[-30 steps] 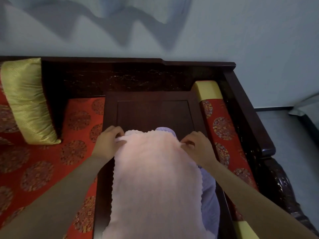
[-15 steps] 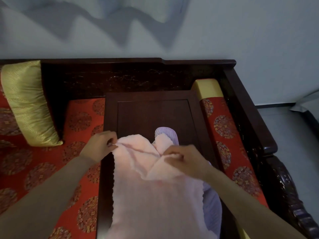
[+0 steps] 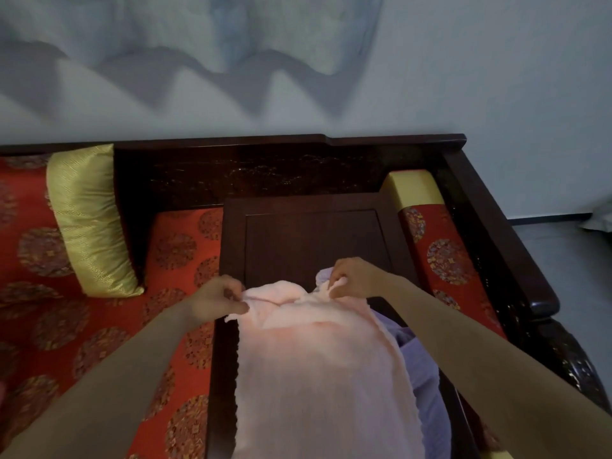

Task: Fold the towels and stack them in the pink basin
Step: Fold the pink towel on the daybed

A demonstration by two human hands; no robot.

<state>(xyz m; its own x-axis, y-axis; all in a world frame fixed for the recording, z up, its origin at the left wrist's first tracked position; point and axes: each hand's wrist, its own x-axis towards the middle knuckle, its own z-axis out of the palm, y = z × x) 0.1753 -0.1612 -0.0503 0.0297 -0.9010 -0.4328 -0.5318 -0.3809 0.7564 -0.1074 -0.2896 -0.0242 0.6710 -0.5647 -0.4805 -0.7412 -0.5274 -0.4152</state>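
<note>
A pale pink towel point(image 3: 318, 376) lies lengthwise on a small dark wooden table point(image 3: 311, 240), reaching down to the bottom of the view. Its far edge is lifted and bunched. My left hand point(image 3: 220, 301) pinches the far left corner. My right hand point(image 3: 356, 278) pinches the far right corner, a little farther away. A lilac towel point(image 3: 420, 369) lies under the pink one and shows along its right side and at the far end. The pink basin is out of view.
The table stands on a red patterned couch seat point(image 3: 99, 326) with a dark wooden frame point(image 3: 490, 207). A gold cushion point(image 3: 89, 220) leans at the back left. A red and gold bolster point(image 3: 433, 246) lies along the right side.
The far edge, flat a second ago, is raised and bunched. My right hand swung in towards the middle, then back out to the right and farther away. My left hand shifted slightly nearer.
</note>
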